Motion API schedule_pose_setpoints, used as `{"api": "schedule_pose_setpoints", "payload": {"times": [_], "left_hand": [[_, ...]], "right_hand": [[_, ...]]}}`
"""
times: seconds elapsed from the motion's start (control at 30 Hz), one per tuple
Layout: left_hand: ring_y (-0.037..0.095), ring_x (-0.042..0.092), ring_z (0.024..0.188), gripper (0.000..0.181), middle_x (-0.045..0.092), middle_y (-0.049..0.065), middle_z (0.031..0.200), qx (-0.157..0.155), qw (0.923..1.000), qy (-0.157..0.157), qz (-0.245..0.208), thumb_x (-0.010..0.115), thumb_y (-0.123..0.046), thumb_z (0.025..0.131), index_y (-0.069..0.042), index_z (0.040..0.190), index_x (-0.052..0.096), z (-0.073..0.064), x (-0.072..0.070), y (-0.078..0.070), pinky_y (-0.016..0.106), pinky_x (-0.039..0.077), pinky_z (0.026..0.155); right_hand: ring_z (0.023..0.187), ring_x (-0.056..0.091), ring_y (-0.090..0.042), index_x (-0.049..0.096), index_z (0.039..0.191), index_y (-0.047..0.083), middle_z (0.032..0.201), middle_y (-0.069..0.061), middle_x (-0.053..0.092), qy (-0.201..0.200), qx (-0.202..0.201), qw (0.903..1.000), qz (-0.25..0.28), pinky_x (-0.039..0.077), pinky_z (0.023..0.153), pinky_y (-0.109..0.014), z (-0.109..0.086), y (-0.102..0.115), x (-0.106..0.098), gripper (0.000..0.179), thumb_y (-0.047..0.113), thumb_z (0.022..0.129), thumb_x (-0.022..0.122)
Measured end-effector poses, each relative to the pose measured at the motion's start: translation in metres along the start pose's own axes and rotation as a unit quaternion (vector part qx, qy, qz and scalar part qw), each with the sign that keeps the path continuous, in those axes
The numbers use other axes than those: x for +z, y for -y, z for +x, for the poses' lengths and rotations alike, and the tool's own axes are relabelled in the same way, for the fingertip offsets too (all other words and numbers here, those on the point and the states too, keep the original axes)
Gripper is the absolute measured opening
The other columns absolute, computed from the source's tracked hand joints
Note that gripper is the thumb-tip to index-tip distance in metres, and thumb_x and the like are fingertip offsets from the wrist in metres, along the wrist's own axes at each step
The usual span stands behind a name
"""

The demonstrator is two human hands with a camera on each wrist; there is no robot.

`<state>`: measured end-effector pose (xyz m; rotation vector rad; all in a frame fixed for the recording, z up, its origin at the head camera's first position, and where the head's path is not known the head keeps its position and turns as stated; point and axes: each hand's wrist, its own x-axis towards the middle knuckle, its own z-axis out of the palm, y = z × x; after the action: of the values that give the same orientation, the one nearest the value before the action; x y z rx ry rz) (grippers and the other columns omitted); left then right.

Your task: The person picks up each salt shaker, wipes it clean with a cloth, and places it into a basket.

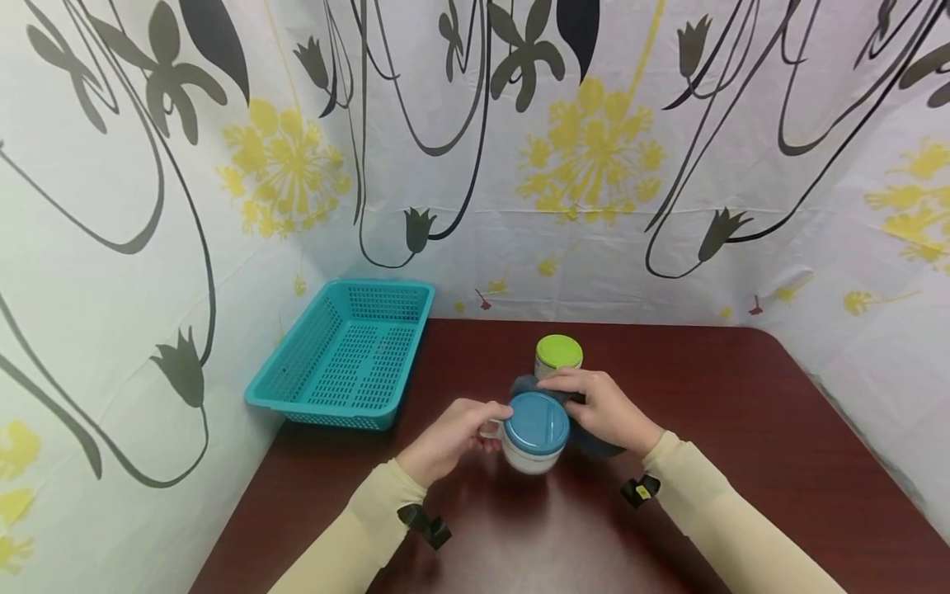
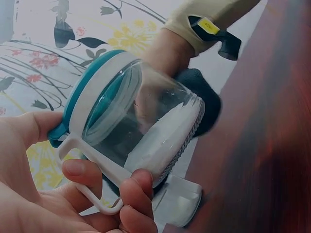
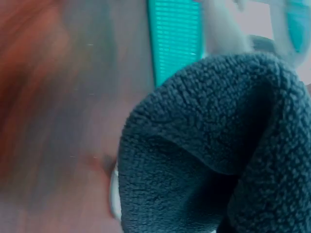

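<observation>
My left hand [image 1: 456,433] grips the white handle of a clear jar [image 1: 536,433] with a blue lid, its thumb up at the lid's edge. Through the jar's wall in the left wrist view, white contents [image 2: 163,138] show, heaped toward the base as the jar leans. Just right of the jar, my right hand [image 1: 604,406] holds a dark blue-grey cloth [image 1: 596,443] with fingers bent over it. Fuzzy folds of that cloth [image 3: 180,145] fill much of the right wrist view and hide the right fingers there. A second jar [image 1: 559,353] with a green lid stands right behind both hands.
A turquoise perforated basket [image 1: 401,375] sits at the table's back left corner. The dark red-brown table [image 1: 742,429] runs back to a patterned white sheet [image 1: 475,272], which also hangs along both sides.
</observation>
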<state>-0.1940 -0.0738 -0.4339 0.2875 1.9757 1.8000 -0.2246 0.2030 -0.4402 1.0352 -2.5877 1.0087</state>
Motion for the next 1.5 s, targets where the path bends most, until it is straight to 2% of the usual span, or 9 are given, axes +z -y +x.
{"api": "schedule_pose_setpoints", "payload": {"times": [0.23, 0.47, 0.6, 0.7, 0.87, 1.07, 1.27, 1.4, 1.5], "left_hand": [[0.025, 0.06, 0.074, 0.039, 0.061, 0.008, 0.079, -0.001, 0.9996, 0.025, -0.012, 0.067, -0.046, 0.09, -0.008, 0.087, 0.073, 0.002, 0.002, 0.007, 0.041, 0.053, 0.075], [0.024, 0.059, 0.076, 0.04, 0.057, 0.007, 0.079, -0.011, 0.999, 0.04, -0.017, 0.066, -0.048, 0.09, -0.009, 0.087, 0.072, 0.004, 0.003, 0.008, 0.036, 0.051, 0.073], [0.023, 0.058, 0.078, 0.038, 0.056, 0.006, 0.081, -0.021, 0.9979, 0.057, -0.024, 0.065, -0.047, 0.091, -0.009, 0.09, 0.071, 0.004, 0.003, 0.01, 0.035, 0.051, 0.074], [0.023, 0.059, 0.078, 0.037, 0.06, 0.005, 0.082, -0.023, 0.9971, 0.068, -0.023, 0.065, -0.045, 0.091, -0.009, 0.092, 0.073, 0.004, 0.003, 0.012, 0.035, 0.052, 0.074], [0.022, 0.06, 0.076, 0.038, 0.065, 0.005, 0.079, -0.027, 0.9968, 0.076, -0.003, 0.069, -0.044, 0.088, -0.007, 0.09, 0.076, 0.004, 0.005, 0.012, 0.034, 0.052, 0.072], [0.022, 0.06, 0.075, 0.036, 0.065, 0.006, 0.079, -0.031, 0.9966, 0.077, 0.002, 0.07, -0.041, 0.087, -0.005, 0.091, 0.076, 0.003, 0.008, 0.011, 0.033, 0.052, 0.071], [0.022, 0.06, 0.072, 0.035, 0.059, 0.007, 0.074, -0.032, 0.9962, 0.08, 0.008, 0.071, -0.04, 0.088, -0.005, 0.086, 0.075, 0.003, 0.008, 0.012, 0.033, 0.052, 0.069], [0.022, 0.06, 0.071, 0.036, 0.057, 0.007, 0.072, -0.032, 0.996, 0.082, 0.007, 0.072, -0.042, 0.087, -0.006, 0.084, 0.075, 0.003, 0.008, 0.014, 0.033, 0.053, 0.069], [0.022, 0.061, 0.072, 0.036, 0.059, 0.007, 0.072, -0.027, 0.9964, 0.08, 0.001, 0.072, -0.042, 0.087, -0.006, 0.085, 0.076, 0.002, 0.006, 0.013, 0.033, 0.053, 0.069]], "right_hand": [[0.109, 0.063, -0.008, 0.069, 0.121, 0.038, 0.119, 0.016, 0.066, 0.063, -0.001, 0.9969, 0.046, 0.055, 0.087, -0.032, -0.007, -0.013, 0.016, 0.035, 0.016, 0.094, 0.072], [0.11, 0.063, -0.011, 0.07, 0.123, 0.035, 0.119, 0.013, 0.066, 0.064, -0.015, 0.9956, 0.067, 0.056, 0.087, -0.034, -0.01, -0.015, 0.015, 0.034, 0.014, 0.096, 0.07], [0.114, 0.062, -0.012, 0.07, 0.123, 0.033, 0.122, 0.012, 0.066, 0.07, 0.008, 0.9939, 0.085, 0.055, 0.088, -0.033, -0.012, -0.013, 0.012, 0.037, 0.009, 0.095, 0.069], [0.12, 0.059, -0.014, 0.07, 0.123, 0.033, 0.126, 0.011, 0.064, 0.066, 0.036, 0.9917, 0.104, 0.054, 0.09, -0.033, -0.012, -0.01, 0.008, 0.046, -0.001, 0.094, 0.066], [0.123, 0.058, -0.016, 0.072, 0.123, 0.032, 0.128, 0.009, 0.065, 0.053, 0.033, 0.99, 0.126, 0.054, 0.09, -0.035, -0.007, 0.001, -0.004, 0.054, -0.01, 0.09, 0.064], [0.122, 0.058, -0.017, 0.073, 0.122, 0.032, 0.126, 0.009, 0.065, 0.066, -0.002, 0.99, 0.125, 0.055, 0.09, -0.035, 0.0, 0.011, -0.016, 0.052, -0.008, 0.091, 0.067], [0.121, 0.058, -0.017, 0.072, 0.125, 0.027, 0.125, 0.007, 0.067, 0.09, -0.028, 0.9892, 0.112, 0.054, 0.091, -0.035, 0.003, 0.01, -0.017, 0.045, -0.003, 0.092, 0.069], [0.121, 0.058, -0.017, 0.071, 0.126, 0.028, 0.124, 0.007, 0.067, 0.102, -0.021, 0.9875, 0.118, 0.054, 0.092, -0.035, 0.002, 0.007, -0.014, 0.042, 0.001, 0.093, 0.069], [0.121, 0.058, -0.017, 0.07, 0.126, 0.03, 0.124, 0.009, 0.067, 0.109, 0.007, 0.9852, 0.132, 0.053, 0.093, -0.036, 0.001, 0.006, -0.01, 0.044, 0.0, 0.094, 0.067]]}}
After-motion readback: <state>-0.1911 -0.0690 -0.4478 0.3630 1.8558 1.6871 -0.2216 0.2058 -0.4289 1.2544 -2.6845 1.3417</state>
